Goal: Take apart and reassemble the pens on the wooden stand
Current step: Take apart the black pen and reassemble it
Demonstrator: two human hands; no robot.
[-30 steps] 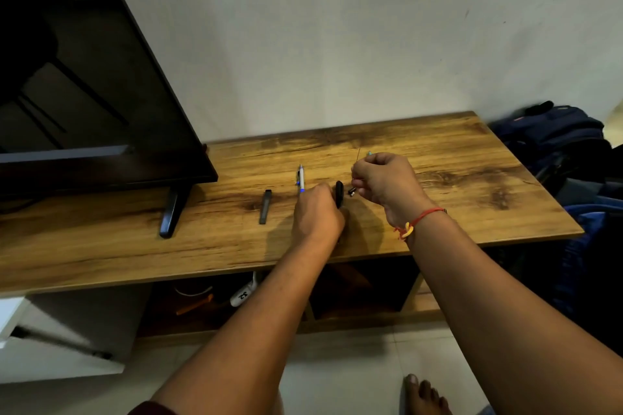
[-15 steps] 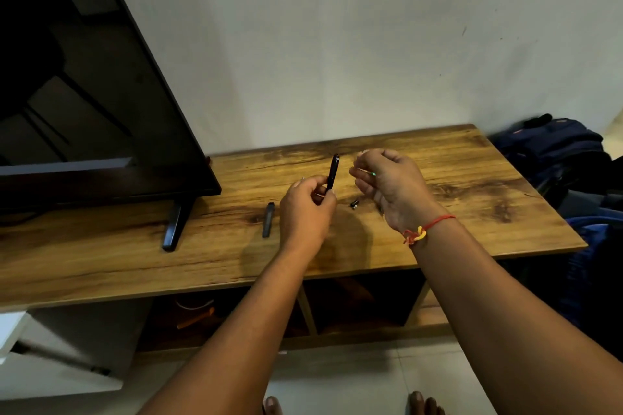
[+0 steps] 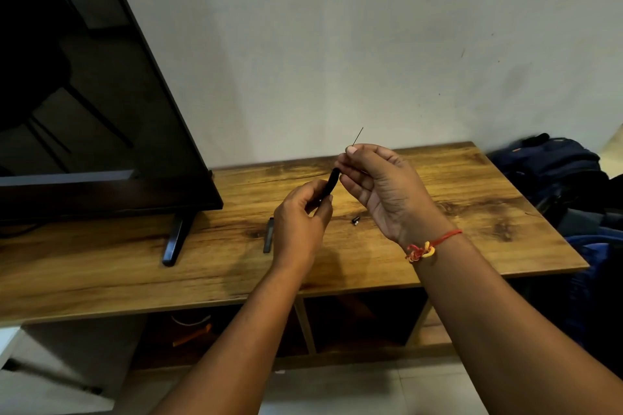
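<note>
Black barrel (image 3: 332,184) gripped by left hand (image 3: 300,229), fingers curled round it — thin refill (image 3: 358,136) pinched by right hand (image 3: 381,192), just beside. Cap (image 3: 268,235) and small tip (image 3: 354,221) lie on wooden stand (image 3: 472,212) — below the fingers.

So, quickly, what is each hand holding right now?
Left hand: closed around the black pen barrel.
Right hand: pinching a thin pen refill, its end poking upward.

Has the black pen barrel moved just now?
Yes: the left hand lifted the black pen barrel up from beside the small tip piece on the stand.
</note>
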